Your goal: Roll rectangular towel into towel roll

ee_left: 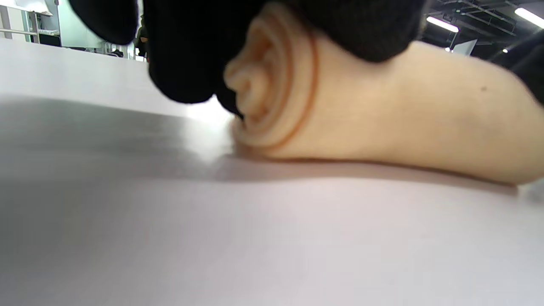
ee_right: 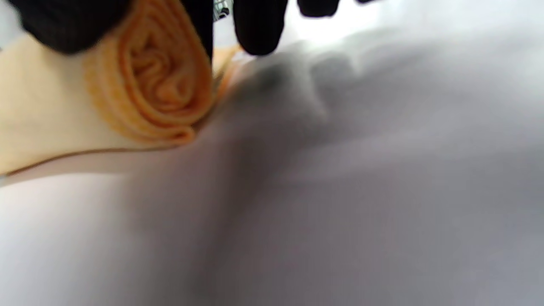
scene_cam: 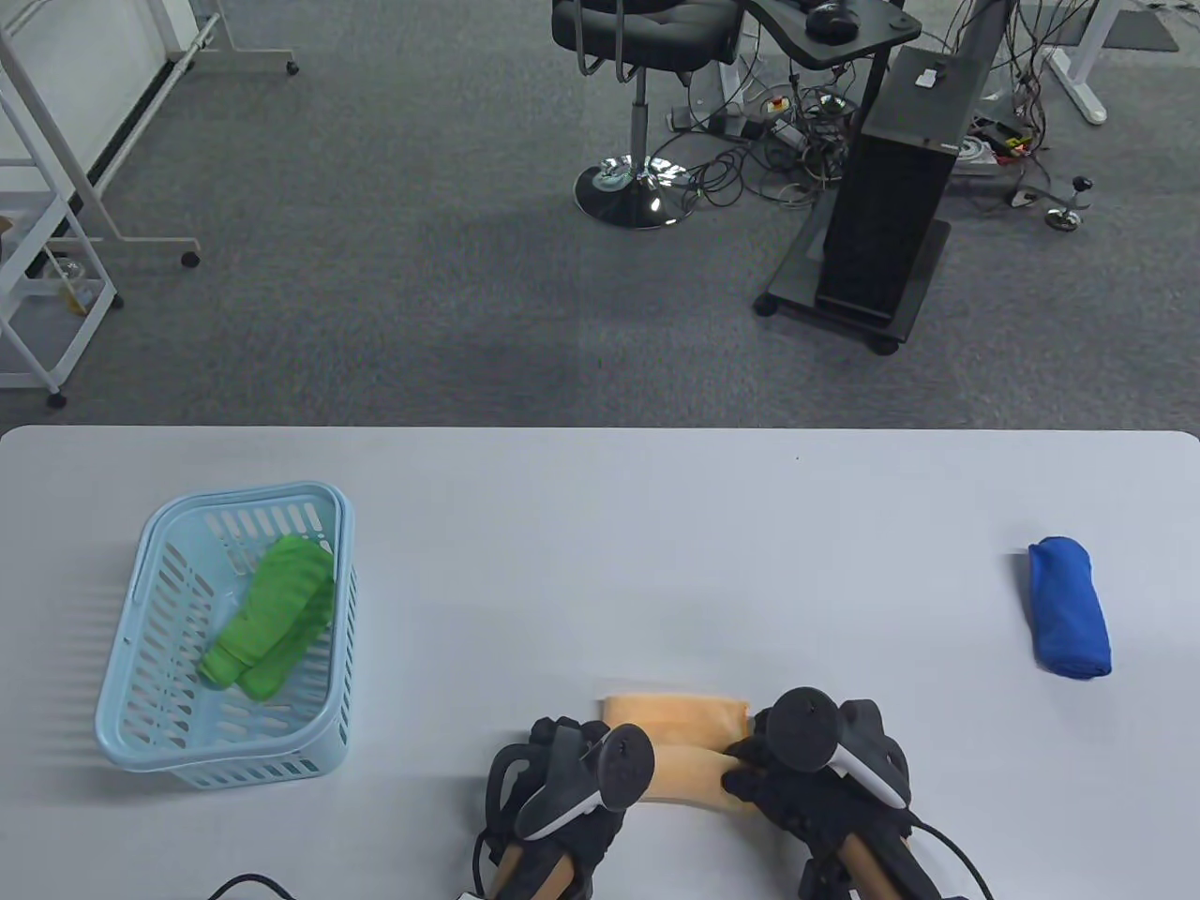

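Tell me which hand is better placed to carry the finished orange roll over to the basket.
Left, probably: the left hand grips the orange towel on the side toward the basket; the right hand would reach across.

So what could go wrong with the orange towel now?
1. A flat strip of the orange towel still lies unrolled, so the roll may loosen if the left hand or right hand lets go.
2. The spiral end looks uneven; it could perhaps roll up crooked.
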The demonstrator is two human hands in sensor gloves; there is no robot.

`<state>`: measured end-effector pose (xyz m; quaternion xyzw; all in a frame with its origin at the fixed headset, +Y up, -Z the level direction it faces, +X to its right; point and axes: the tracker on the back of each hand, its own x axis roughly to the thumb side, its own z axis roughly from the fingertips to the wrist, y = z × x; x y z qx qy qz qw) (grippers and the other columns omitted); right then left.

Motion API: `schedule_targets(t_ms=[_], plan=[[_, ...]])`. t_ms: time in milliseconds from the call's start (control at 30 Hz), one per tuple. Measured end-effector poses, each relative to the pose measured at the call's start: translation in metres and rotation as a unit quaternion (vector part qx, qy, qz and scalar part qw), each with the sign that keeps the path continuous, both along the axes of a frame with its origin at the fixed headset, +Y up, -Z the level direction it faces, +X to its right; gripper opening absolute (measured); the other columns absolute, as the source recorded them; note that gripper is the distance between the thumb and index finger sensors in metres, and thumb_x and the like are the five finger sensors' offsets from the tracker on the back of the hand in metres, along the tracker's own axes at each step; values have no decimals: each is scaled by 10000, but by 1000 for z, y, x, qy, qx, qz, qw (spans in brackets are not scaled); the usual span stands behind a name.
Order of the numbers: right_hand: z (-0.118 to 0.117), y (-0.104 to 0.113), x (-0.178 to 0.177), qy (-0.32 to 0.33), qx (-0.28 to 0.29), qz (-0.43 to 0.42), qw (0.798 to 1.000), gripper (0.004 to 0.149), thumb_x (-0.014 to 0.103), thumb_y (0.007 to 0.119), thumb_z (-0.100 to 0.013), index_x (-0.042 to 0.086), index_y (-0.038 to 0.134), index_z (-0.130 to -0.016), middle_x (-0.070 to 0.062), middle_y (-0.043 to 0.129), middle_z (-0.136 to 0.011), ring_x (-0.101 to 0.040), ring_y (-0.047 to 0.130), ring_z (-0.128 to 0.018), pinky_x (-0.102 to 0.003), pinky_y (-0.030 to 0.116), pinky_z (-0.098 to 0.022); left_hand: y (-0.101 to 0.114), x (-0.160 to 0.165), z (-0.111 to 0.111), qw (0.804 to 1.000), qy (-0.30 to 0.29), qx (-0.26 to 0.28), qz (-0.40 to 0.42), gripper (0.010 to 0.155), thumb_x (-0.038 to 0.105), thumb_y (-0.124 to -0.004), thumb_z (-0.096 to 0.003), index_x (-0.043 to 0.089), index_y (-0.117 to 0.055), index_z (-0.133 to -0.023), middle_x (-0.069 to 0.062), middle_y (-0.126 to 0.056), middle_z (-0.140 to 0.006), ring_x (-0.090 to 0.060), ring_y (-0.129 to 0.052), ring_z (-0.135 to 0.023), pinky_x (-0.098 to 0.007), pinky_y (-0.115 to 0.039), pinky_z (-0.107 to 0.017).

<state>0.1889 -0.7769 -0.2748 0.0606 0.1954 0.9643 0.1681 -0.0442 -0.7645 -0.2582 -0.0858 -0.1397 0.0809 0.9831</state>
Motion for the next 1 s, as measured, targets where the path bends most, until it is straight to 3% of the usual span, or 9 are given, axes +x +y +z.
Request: schedule_targets(t_ms=[100, 200, 233, 300, 400, 500, 733, 867, 1000], plan=[[1, 0, -1, -1, 10, 12, 1000, 655, 549, 683, -309, 233, 806, -869, -137, 408, -1049, -407, 325, -987, -623, 331, -703, 2, 3, 1, 1000, 1, -3, -25, 572, 432, -699, -381, 194, -884, -868, -121, -1011, -731, -362, -903, -715, -664, -580, -655], [1, 1, -2, -1, 11, 10, 1000, 720, 538, 702, -313, 273, 555, -965, -109, 168, -1062, -375, 253, -1003, -612, 328, -719, 1, 1, 1, 999, 11, -16, -29, 584, 449, -690, -387, 224, -841, -904, -111, -991, -761, -370, -870, -761, -666, -562, -661], [0, 2, -2, -7, 15, -15, 1000, 732, 515, 726, -315, 301, 491, -974, -98, 120, -1053, -366, 234, -1006, -609, 321, -724, -1, -1, 1, 999, 16, -27, -19, 674, 458, -690, -391, 263, -642, -1035, -134, -937, -796, -401, -802, -815, -681, -518, -668], [0, 2, -2, -16, 21, -42, 999, 727, 464, 767, -311, 320, 439, -943, -89, 109, -1041, -361, 253, -1009, -611, 329, -726, 0, -3, 2, 999, 23, -30, -26, 744, 482, -690, -391, 326, -458, -1080, -128, -825, -835, -407, -700, -878, -681, -454, -689], [0, 2, -6, -8, 22, -44, 999, 559, 397, 768, -325, 300, 589, -845, -93, 212, -1042, -356, 298, -1006, -603, 359, -725, 1, -4, 2, 1000, 20, -10, -7, 628, 465, -726, -395, 402, -432, -946, -110, -643, -932, -417, -571, -930, -678, -379, -699], [1, 6, -10, -2, 39, -5, 999, 541, 403, 754, -326, 288, 648, -844, -110, 246, -1046, -368, 314, -1002, -603, 377, -719, 0, 2, 4, 999, 6, 2, -39, 463, 429, -693, -413, 373, -682, -872, -117, -658, -957, -415, -580, -928, -668, -396, -696], [2, 5, -6, 13, 21, 19, 1000, 723, 549, 738, -297, 275, 639, -959, -143, 240, -1064, -397, 277, -1001, -621, 365, -713, 1, 5, 7, 998, -22, -12, -63, 696, 555, -624, -378, 278, -623, -1016, -155, -581, -1030, -437, -510, -959, -671, -357, -703], [1, 1, -8, 23, 2, 23, 999, 800, 550, 776, -280, 231, 599, -992, -154, 231, -1067, -408, 259, -1002, -631, 346, -714, -6, 4, 4, 996, -26, -40, -69, 805, 590, -729, -342, 259, -546, -1052, -159, -547, -1053, -442, -484, -973, -675, -343, -706], [2, 2, -10, 19, 21, 38, 999, 780, 542, 769, -279, 220, 629, -975, -143, 220, -1066, -397, 251, -1004, -625, 347, -717, -8, 6, 4, 992, -28, -36, -117, 758, 524, -756, -375, 297, -515, -1057, -137, -600, -1019, -417, -549, -941, -664, -379, -705]])
